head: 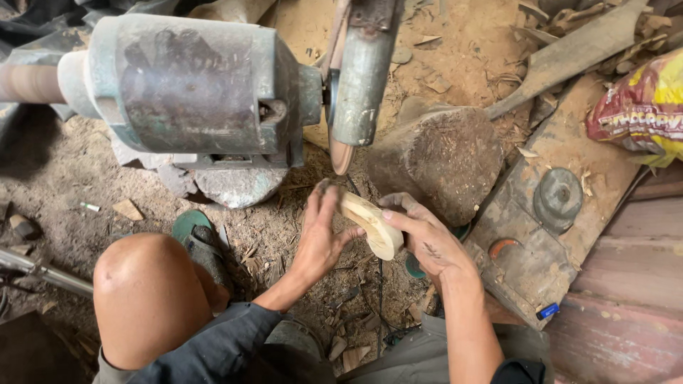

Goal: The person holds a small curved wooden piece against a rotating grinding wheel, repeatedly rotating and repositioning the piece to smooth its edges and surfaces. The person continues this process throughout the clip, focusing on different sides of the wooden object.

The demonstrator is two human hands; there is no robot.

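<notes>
A pale carved wooden piece (371, 224) is held between both hands just below the sanding disc (340, 153) of a green bench grinder (192, 85). My left hand (320, 238) grips the piece's upper left end with the fingers pointing up. At the lower right end, my right hand (420, 235) wraps its fingers over the rounded edge. The wood sits a short way under the disc, not touching it. My bare left knee (142, 299) is at the lower left.
A round wooden stump (445, 160) stands right of the disc. A dusty board (541, 213) with a round metal part (558, 199) lies at right, near a red and yellow bag (644, 107). Sawdust and wood chips cover the ground; a green sandal (192, 227) lies by the knee.
</notes>
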